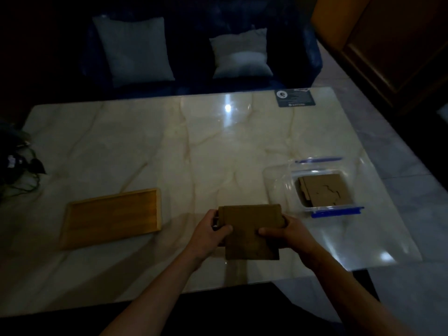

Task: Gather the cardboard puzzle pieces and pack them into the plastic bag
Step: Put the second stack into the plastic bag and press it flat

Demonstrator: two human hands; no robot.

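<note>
Marble table (145, 141): L hand (209, 230) & R hand (286, 232) both grip cardboard stack (251, 226).

No legible text, brand, number or sign is found. One printed item is noted: a dark card (295, 98) lying flat at the far right corner of the marble table (145, 141). It bears a pale round emblem at its upper left and several faint lines of light print below and beside it, all too small and blurred to read. The cardboard puzzle pieces (251, 229) show plain brown faces with no marking that can be made out.
</note>
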